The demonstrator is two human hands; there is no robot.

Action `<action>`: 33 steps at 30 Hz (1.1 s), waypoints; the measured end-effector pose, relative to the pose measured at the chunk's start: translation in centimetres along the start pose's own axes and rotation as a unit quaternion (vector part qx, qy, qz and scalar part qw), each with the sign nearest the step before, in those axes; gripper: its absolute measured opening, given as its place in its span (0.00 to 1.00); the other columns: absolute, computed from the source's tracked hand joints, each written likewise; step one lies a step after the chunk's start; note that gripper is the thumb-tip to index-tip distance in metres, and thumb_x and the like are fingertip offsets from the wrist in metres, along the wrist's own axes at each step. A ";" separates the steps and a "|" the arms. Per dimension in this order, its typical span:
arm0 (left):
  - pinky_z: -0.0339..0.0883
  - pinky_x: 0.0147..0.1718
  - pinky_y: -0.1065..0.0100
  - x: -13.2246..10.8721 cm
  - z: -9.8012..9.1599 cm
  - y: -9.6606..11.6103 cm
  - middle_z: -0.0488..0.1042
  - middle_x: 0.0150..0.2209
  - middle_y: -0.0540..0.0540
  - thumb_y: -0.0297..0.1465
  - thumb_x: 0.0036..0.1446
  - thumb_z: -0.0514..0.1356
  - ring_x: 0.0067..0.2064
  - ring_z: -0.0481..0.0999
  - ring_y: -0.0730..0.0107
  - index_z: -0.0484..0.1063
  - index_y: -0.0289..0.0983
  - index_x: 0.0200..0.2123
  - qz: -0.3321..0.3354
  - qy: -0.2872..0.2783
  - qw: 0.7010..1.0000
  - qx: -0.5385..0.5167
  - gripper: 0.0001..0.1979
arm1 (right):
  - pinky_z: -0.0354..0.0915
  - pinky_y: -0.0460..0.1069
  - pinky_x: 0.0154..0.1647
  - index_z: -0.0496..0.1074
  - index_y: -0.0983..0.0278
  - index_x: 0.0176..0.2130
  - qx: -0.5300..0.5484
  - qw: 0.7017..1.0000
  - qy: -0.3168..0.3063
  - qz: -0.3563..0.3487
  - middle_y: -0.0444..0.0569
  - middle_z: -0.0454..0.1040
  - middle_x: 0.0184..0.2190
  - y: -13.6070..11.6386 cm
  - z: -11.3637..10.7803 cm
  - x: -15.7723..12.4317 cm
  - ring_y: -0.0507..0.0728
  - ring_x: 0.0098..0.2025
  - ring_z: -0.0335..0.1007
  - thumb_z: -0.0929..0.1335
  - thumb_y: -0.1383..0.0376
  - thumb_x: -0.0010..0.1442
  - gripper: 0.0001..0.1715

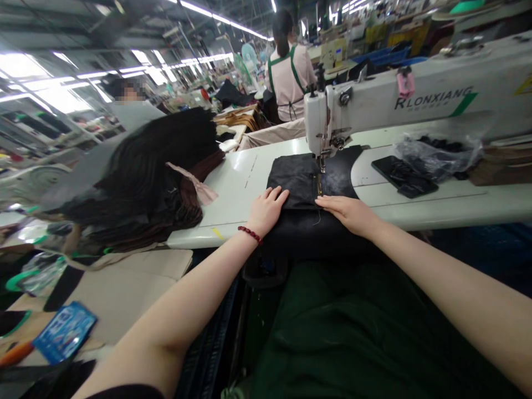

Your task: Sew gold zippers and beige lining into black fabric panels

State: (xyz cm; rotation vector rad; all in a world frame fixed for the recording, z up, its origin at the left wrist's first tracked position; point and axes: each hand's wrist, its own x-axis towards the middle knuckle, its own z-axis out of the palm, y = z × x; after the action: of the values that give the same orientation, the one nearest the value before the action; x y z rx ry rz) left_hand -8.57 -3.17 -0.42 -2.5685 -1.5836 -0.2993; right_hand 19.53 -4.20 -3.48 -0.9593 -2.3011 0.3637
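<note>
A piece of black fabric [297, 174] lies under the presser foot [322, 164] of a white sewing machine [399, 100] and drapes over the table's front edge. What looks like a brass zipper [319, 184] runs along it, in line with the foot. My left hand [267, 209] rests flat on the fabric's left front corner, fingers stretched out. Fingers extended, my right hand [347, 212] presses on the fabric beside the near end of the zipper. Near these fingertips a loose thread [318, 217] hangs. Neither hand is wrapped round anything.
A tall stack of dark fabric pieces [158, 166] stands at the left. Right of the machine head lie a black phone [403, 175] and a clear plastic bag [440, 152]. A blue packet [65, 331] sits at lower left. A person in an apron [291, 77] stands beyond the table.
</note>
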 end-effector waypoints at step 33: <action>0.68 0.49 0.58 -1.8 -0.6 -1.3 0.71 0.45 0.42 0.20 0.61 0.48 0.51 0.69 0.56 0.71 0.41 0.49 -0.029 -0.006 0.999 0.037 0.19 | 0.61 0.56 0.63 0.70 0.58 0.58 -0.029 1.000 -0.012 -0.004 0.46 0.71 0.58 0.1 0.3 0.1 0.56 0.61 0.65 0.59 0.67 0.69 0.22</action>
State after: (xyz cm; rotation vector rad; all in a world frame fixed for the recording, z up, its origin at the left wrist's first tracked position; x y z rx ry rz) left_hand -10.56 -4.33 -0.23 -2.4776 -1.6434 -0.2253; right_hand 19.38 -4.07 -3.70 -0.9776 -2.3484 0.3082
